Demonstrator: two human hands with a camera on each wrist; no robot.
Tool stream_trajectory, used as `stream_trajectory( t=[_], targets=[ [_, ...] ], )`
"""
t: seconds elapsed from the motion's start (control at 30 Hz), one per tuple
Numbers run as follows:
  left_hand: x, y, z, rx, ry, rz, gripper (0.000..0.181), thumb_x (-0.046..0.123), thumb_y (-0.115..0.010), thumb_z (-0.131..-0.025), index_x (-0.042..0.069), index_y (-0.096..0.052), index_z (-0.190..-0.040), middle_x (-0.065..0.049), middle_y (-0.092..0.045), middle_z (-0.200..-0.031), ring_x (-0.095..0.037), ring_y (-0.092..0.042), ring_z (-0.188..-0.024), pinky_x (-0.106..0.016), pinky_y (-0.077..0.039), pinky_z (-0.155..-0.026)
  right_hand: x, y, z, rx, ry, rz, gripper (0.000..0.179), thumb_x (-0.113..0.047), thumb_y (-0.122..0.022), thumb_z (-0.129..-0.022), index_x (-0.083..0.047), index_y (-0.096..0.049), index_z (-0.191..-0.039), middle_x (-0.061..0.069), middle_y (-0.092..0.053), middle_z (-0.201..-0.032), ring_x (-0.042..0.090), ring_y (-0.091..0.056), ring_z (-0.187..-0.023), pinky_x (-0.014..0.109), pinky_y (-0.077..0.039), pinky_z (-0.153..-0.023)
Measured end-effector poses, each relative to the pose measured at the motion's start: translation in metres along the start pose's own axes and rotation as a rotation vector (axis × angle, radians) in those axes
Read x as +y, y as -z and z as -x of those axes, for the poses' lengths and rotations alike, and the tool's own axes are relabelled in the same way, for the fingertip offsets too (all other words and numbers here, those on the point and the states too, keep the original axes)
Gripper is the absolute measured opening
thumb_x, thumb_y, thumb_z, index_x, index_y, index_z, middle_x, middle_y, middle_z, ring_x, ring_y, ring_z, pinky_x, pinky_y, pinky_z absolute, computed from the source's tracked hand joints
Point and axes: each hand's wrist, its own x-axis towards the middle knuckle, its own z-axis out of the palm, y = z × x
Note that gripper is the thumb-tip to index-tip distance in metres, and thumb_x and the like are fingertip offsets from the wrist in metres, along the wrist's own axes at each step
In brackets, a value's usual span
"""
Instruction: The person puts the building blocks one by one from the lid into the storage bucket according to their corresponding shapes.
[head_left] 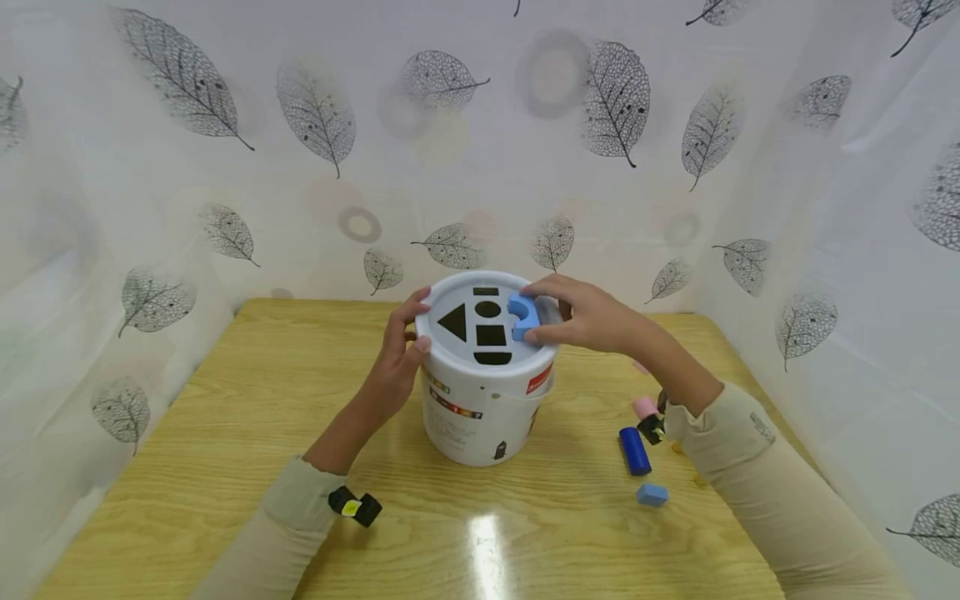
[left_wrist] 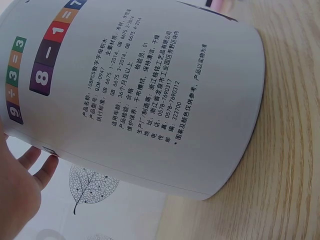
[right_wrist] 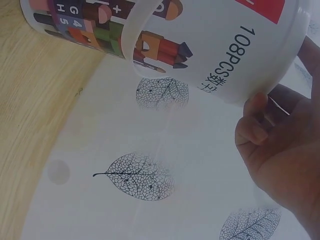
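A white bucket [head_left: 457, 429] stands upright on the table, its lid [head_left: 456, 354] cut with triangular, round, square and other dark holes. My left hand [head_left: 396, 358] grips the left side of the lid's rim, thumb toward the front. On the lid's right part, my right hand [head_left: 588, 317] pinches a light blue arch block [head_left: 529, 313] between thumb and fingers. The block's notch faces left, and it covers whatever opening lies below. Printed text fills the bucket's side [left_wrist: 150, 100] in the left wrist view. In the right wrist view the block is hidden.
Right of the bucket lie a dark blue cylinder [head_left: 635, 451], a small light blue block [head_left: 652, 495] and a pink block [head_left: 644, 407]. Yellow pieces [head_left: 700, 480] are partly hidden by the right sleeve. A white handle [right_wrist: 136, 37] hangs on the bucket. Leaf-patterned curtains [head_left: 450, 192] surround the wooden table [head_left: 300, 358].
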Motion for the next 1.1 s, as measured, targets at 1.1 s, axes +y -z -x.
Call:
stream_trajectory(
  t=[1.1],
  targets=[
    [-0.001, -0.001, 0.000, 0.002, -0.006, -0.003, 0.045, 0.019, -0.038, -0.101, 0.007, -0.029, -0.143, -0.001, -0.021, -0.166, -0.023, -0.031, -0.137, -0.043, -0.038, -0.099, 0.118, 0.008, 0.068, 0.168, -0.126, -0.025, 0.052, -0.036, -0.057, -0.101, -0.012, -0.050, -0.147, 0.011, -0.054, -0.139, 0.022, -0.054, -0.081, 0.032, -0.045, -0.061]
  ],
)
